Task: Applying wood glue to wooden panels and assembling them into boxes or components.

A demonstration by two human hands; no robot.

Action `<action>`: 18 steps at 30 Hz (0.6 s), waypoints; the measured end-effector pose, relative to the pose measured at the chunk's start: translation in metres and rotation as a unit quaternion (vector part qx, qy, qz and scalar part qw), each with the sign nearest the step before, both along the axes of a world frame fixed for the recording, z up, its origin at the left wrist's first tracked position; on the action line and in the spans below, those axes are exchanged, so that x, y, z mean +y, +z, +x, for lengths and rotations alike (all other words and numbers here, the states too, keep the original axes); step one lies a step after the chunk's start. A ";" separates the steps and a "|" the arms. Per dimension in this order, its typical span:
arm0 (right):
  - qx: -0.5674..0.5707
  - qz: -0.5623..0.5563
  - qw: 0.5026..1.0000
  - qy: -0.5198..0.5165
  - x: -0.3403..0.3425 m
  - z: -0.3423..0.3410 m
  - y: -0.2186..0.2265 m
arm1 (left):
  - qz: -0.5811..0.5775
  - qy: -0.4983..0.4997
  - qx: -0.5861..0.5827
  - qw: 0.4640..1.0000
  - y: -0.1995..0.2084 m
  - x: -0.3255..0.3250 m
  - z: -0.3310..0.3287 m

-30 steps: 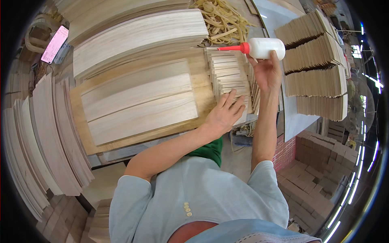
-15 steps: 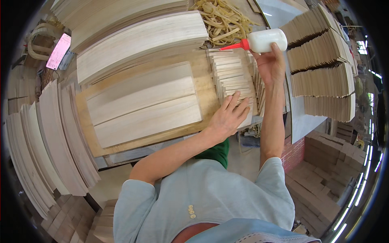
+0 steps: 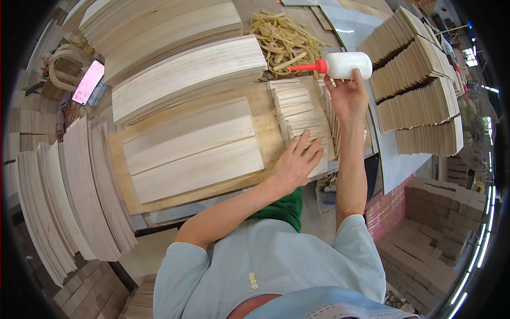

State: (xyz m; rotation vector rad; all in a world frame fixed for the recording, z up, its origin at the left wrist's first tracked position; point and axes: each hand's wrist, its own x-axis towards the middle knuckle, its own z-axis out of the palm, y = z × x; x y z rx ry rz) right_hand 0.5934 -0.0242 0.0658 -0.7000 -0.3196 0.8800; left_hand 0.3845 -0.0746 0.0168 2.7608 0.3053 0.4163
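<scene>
In my right hand (image 3: pixel 348 100) is a white squeeze bottle (image 3: pixel 348 66) with a red pointed nozzle, the fingers gripping it from below. It lies nearly level in the air over the far right of the work board (image 3: pixel 265 114), nozzle toward the left. My left hand (image 3: pixel 296 165) rests palm down, fingers spread, on the near end of a row of narrow wood strips (image 3: pixel 295 106). A second row of strips (image 3: pixel 330 109) is partly behind my right arm. Left of my left hand, two pale wood planks (image 3: pixel 194 151) lie side by side on the board.
Stacked planks (image 3: pixel 186 74) stand behind the board, beside a heap of yellowish bands (image 3: pixel 281 42). More boards (image 3: pixel 79 186) are at the left, near a lit phone (image 3: pixel 88 82). Bundled wood pieces (image 3: pixel 417 98) fill the right side. Brown blocks (image 3: pixel 425 234) are piled below right.
The whole view has shifted a little, with the table lower in the picture. The bottle has tipped slightly toward level. My left hand stays on the strips.
</scene>
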 end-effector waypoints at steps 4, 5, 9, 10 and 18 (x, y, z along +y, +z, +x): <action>0.006 0.012 1.000 0.001 0.003 -0.001 0.007 | -0.002 0.003 0.000 1.000 0.000 -0.001 0.000; -0.024 -0.008 1.000 -0.014 0.006 -0.002 0.007 | 0.002 0.002 0.003 1.000 0.001 0.000 0.000; -0.018 -0.029 0.999 -0.012 0.012 -0.002 0.012 | -0.006 -0.001 0.008 1.000 0.002 0.001 -0.001; -0.016 -0.029 0.999 -0.012 0.012 0.000 0.011 | -0.006 -0.001 0.010 1.000 0.002 0.001 0.000; -0.121 -0.071 0.990 0.003 0.028 0.001 -0.004 | -0.001 -0.001 0.019 1.000 0.002 0.002 0.001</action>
